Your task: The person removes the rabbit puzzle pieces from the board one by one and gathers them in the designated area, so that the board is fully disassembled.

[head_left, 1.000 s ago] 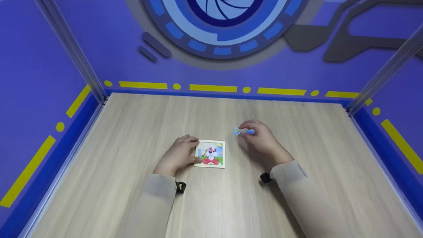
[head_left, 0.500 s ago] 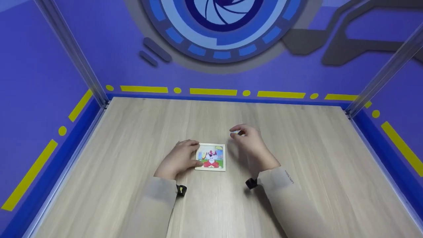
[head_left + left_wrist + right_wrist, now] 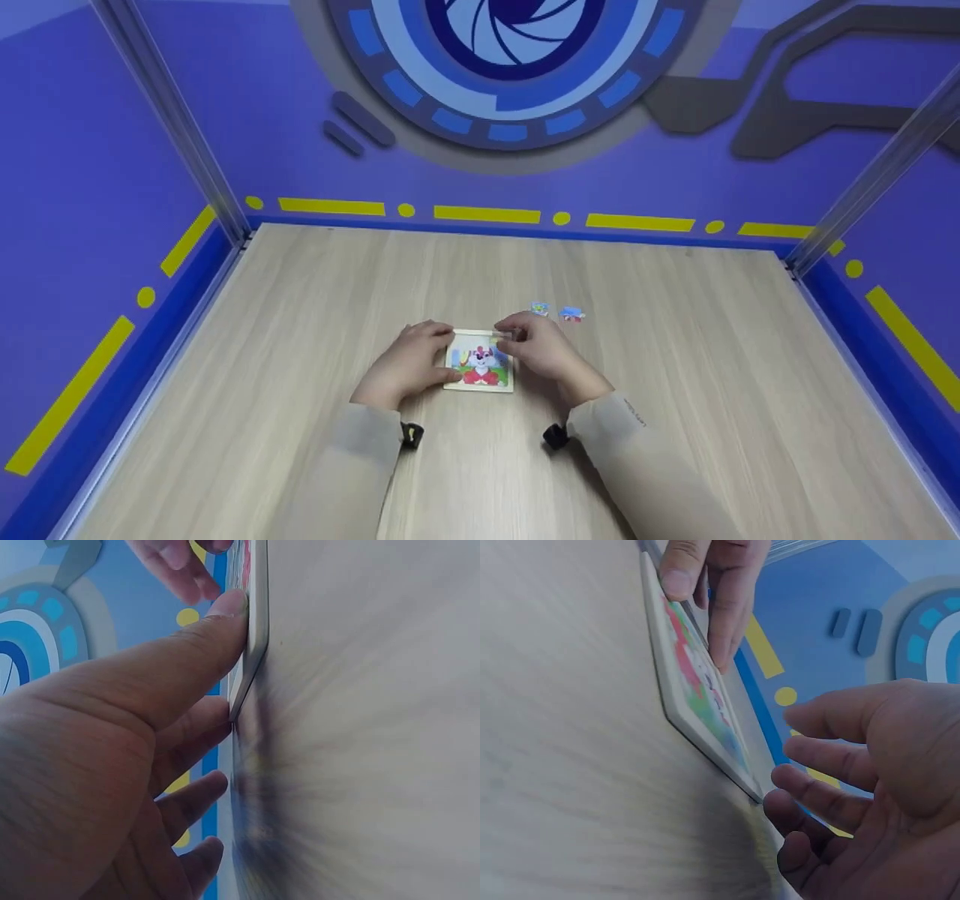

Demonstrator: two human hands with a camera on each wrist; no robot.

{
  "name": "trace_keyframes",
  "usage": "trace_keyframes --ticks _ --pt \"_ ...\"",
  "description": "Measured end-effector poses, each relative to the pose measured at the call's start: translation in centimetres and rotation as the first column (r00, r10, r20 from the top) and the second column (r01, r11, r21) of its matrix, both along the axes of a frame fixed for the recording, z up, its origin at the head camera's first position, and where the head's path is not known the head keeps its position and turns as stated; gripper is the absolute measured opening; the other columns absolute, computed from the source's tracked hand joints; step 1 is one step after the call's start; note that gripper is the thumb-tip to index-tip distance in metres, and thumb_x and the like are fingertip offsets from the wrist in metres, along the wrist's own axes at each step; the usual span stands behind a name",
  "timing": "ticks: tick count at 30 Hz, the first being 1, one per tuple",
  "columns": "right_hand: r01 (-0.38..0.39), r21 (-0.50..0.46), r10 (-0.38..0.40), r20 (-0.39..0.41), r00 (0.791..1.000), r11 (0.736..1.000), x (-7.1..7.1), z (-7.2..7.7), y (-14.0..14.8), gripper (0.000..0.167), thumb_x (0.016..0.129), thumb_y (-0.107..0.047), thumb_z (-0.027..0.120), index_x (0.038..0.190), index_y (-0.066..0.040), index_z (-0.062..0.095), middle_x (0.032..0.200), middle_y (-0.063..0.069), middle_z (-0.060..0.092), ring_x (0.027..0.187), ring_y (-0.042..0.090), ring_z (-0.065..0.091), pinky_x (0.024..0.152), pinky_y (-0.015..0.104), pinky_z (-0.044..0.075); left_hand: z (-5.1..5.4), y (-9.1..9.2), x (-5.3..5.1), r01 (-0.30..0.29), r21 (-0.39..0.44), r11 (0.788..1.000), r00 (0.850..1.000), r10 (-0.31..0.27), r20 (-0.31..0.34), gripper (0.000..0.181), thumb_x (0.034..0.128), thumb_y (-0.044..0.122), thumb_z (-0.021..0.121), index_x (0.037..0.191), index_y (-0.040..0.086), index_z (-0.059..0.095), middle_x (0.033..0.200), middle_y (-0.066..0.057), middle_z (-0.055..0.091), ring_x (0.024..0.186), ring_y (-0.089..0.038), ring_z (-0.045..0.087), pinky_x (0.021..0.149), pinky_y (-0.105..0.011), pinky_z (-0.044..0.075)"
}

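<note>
A small square picture puzzle in a pale wooden frame lies flat on the table in the head view. It shows a red and white cartoon animal, with a pale area along the upper part. My left hand grips its left side, thumb over the near corner and fingers at the far corner. My right hand is at the upper right corner, its fingertips over that edge. In the right wrist view the right fingers are loosely bent with no piece visible between them. Partly behind this hand lies a blue puzzle piece.
A second puzzle piece, blue with some red, lies just right of the first. The wooden table is bounded by a blue back wall and side walls with metal corner posts.
My right hand has moved left and nearer, from the loose pieces to the puzzle's upper right corner. Both pieces are now uncovered on the table. The left hand stays on the frame.
</note>
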State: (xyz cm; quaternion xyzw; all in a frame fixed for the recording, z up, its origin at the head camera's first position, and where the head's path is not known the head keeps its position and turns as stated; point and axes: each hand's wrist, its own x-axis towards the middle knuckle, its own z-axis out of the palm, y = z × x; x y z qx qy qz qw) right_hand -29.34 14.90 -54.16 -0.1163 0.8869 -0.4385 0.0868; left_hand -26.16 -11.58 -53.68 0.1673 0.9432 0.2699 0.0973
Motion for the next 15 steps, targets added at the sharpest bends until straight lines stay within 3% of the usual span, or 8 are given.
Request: trace_keyframes --ticks 3,9,15 --pt "-0.057 0.036 0.058 -0.033 0.998 0.998 -0.03 -0.27 -0.26 0.031 0.102 -0.012 0.08 0.132 -0.005 0.083 0.137 0.014 0.075 0.106 0.024 0.063 0.094 0.039 0.056 -0.04 -0.14 -0.11 0.008 -0.011 1.0 1.0 -0.008 -0.001 0.077 0.1019 0.036 0.087 0.164 0.002 0.057 0.176 -0.012 0.052 0.171 -0.038 0.038 0.147 -0.058 0.02" --pt "-0.109 0.093 0.117 -0.08 0.99 0.99 0.05 -0.87 -0.63 0.024 0.104 -0.015 0.079 0.125 -0.009 0.087 0.144 0.015 0.071 0.133 0.035 0.067 0.12 0.057 0.056 -0.25 -0.31 -0.06 0.007 -0.025 1.0 1.0 -0.007 0.002 0.077 0.102 0.038 0.086 0.165 0.002 0.057 0.177 -0.011 0.051 0.172 -0.038 0.036 0.146 -0.058 0.023" --pt "-0.139 0.132 0.151 -0.087 0.985 0.981 0.24 -0.73 -0.6 0.018 0.105 -0.013 0.079 0.12 -0.01 0.089 0.144 0.016 0.066 0.135 0.037 0.066 0.123 0.059 0.055 0.12 -0.03 -0.01 -0.004 -0.02 1.0 1.0 0.004 0.02 0.078 0.1026 0.04 0.085 0.166 0.003 0.056 0.179 -0.009 0.049 0.174 -0.038 0.032 0.145 -0.058 0.025"
